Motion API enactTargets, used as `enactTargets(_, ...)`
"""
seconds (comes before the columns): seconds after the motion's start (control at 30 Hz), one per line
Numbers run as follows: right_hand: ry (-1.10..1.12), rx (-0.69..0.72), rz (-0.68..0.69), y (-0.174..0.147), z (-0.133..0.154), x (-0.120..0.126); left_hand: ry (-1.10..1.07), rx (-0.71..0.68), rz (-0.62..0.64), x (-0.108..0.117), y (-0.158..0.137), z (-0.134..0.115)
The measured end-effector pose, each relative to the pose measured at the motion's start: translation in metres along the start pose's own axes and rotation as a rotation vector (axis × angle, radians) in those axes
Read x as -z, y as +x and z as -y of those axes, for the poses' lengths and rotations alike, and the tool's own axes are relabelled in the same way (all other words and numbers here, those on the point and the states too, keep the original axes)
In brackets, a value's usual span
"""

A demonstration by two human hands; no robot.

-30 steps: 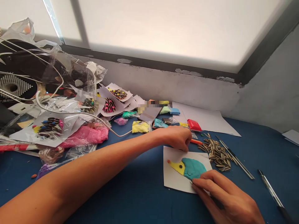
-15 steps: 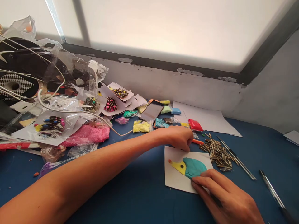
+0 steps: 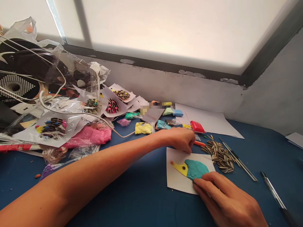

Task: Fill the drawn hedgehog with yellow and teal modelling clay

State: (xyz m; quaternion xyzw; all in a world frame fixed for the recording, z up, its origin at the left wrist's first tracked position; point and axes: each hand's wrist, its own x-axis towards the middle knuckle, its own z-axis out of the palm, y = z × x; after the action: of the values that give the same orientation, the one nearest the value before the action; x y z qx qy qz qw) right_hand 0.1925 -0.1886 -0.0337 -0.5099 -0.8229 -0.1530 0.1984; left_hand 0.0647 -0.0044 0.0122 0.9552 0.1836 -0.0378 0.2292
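Observation:
A white card (image 3: 176, 184) lies on the blue tabletop, bearing a clay hedgehog with a yellow head (image 3: 180, 169), a dark eye, an orange nose and a turquoise clay body (image 3: 196, 168). Over the card's right part is my right hand (image 3: 228, 198), thumb and fingers pressed together at the body's lower edge. Whether anything sits between those fingertips is hidden. My left hand (image 3: 183, 138) reaches across to the card's top edge, its fingers curled closed and pointing down. What it holds, if anything, cannot be seen. An orange stick (image 3: 200, 143) shows just right of it.
Sunflower seeds (image 3: 221, 156) are heaped right of the card, beside thin rods (image 3: 239, 160) and a pen (image 3: 274, 189). Behind lie clay packets (image 3: 144, 127), a red packet (image 3: 197, 126) and paper sheets (image 3: 213, 118). Finished seed hedgehogs (image 3: 53, 127), plastic bags and a white cable crowd the left.
Both hands keep nearly the same place and closed pose. The view has shifted very slightly; the card and the clay look unchanged.

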Motion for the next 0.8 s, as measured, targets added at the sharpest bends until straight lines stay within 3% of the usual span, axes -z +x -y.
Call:
enactTargets(0.53,-0.053,0.031,-0.021,0.0020,0.0000,-0.0005,-0.019,0.015,-0.004,0.0013,-0.0024,-0.0022)
enactTargets(0.8,-0.095,0.116,-0.002,-0.0044,0.0026,0.0046,-0.013,-0.001,-0.005,-0.0022,0.0024,0.0034)
